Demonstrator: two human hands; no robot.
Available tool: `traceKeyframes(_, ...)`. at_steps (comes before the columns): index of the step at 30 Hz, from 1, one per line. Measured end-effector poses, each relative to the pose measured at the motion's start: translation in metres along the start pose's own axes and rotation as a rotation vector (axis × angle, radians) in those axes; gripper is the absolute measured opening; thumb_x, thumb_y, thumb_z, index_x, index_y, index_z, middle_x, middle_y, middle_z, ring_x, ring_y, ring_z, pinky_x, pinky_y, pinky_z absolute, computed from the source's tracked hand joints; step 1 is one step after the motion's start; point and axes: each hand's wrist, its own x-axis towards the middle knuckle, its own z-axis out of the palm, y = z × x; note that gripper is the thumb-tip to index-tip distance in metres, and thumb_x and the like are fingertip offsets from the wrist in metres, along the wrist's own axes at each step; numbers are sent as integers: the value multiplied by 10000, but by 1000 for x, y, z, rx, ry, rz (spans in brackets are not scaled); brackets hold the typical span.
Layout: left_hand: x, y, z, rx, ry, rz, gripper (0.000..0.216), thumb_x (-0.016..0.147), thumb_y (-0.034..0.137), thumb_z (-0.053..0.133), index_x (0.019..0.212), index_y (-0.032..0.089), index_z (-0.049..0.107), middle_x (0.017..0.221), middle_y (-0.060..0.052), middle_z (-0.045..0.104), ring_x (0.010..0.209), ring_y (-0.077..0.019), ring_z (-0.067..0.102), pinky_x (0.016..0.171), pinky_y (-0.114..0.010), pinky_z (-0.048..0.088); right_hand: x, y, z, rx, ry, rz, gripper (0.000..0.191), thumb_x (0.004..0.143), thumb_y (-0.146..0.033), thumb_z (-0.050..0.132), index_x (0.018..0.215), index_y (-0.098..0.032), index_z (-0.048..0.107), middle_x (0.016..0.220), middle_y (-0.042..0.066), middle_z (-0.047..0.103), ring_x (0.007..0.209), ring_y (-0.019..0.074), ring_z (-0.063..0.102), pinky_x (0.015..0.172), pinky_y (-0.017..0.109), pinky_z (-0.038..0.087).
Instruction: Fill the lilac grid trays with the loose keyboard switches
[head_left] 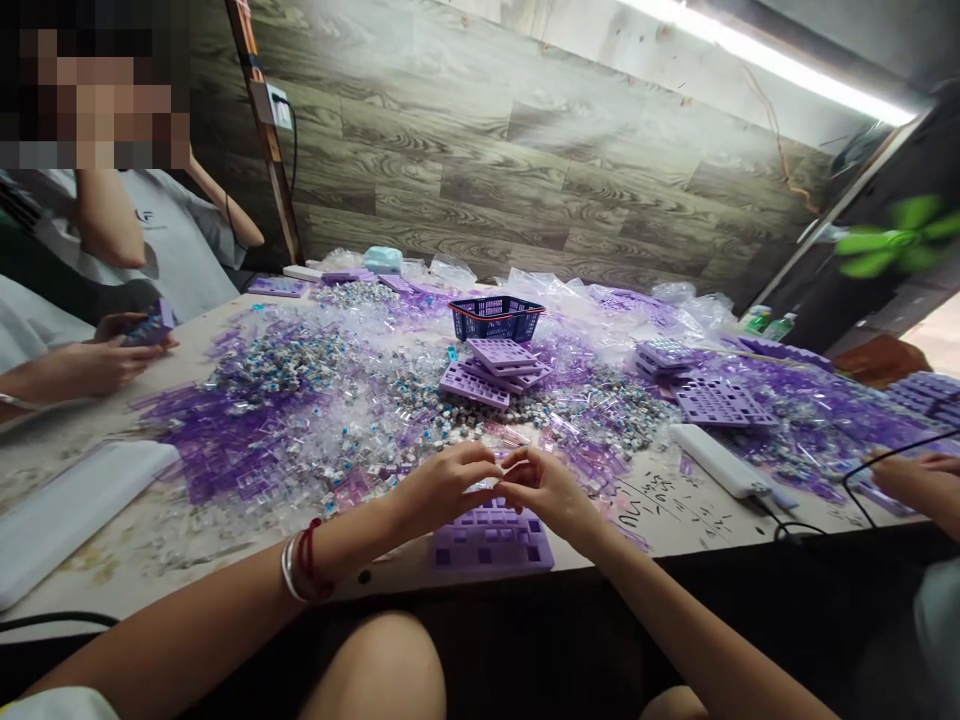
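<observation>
Above a purple grid tray (491, 538) on the desk (697, 510), left hand (442, 485) and right hand (544, 485) pinch one tiny, indistinct part together; a steady fingertip grip suits seating it squarely.

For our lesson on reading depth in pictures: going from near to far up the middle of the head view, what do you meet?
Purple tray → the person's two hands, fingers meeting → stack of purple trays → blue basket → wood-pattern wall.
</observation>
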Motion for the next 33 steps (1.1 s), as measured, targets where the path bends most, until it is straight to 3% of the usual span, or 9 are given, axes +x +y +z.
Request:
traceKeyframes(4,0,-1,2,67,19,-44,192,909,315,550,916,156,657,895,-66,647,863,-178,581,797,-300,463,-4,3,-2,-49,-16,-76,312,663,-353,757,801,-161,553,686,7,639,626,134,612,584,248,487)
traceKeyframes(10,-2,-1,0,259,-42,-93,174,850,352,636,925,202,682,905,-35,671,918,-205,559,818,-345,413,-6,2,-6,-477,26,-408,10,768,-168,641,758,-169,637,760,27,662,661,129,599,623,246,481)
traceKeyframes(14,-1,0,1,310,-72,-142,177,856,360,630,951,225,692,937,-30,682,939,-207,548,820,-347,391,-5,10,-7,-685,65,-542,93,782,-108,625,841,-180,635,818,28,681,721,144,607,710,276,478)
traceKeyframes(18,3,2,2,297,-85,-226,159,868,350,613,923,232,705,912,-20,693,915,-199,549,825,-344,392,-1,15,-8,-715,68,-573,106,788,-89,628,837,-183,624,878,40,680,837,167,624,769,287,483)
traceKeyframes(26,4,0,4,260,-87,-241,141,854,315,636,946,237,708,895,-17,690,915,-201,547,845,-343,409,3,16,-9,-749,83,-558,207,714,-23,638,862,-168,645,861,40,694,807,176,634,755,295,493)
traceKeyframes(33,6,4,4,291,-145,-269,127,864,293,623,922,228,717,886,-26,682,924,-211,540,842,-363,412,8,19,-13,-703,26,-572,183,726,-38,657,832,-182,698,886,54,722,846,180,662,802,305,507)
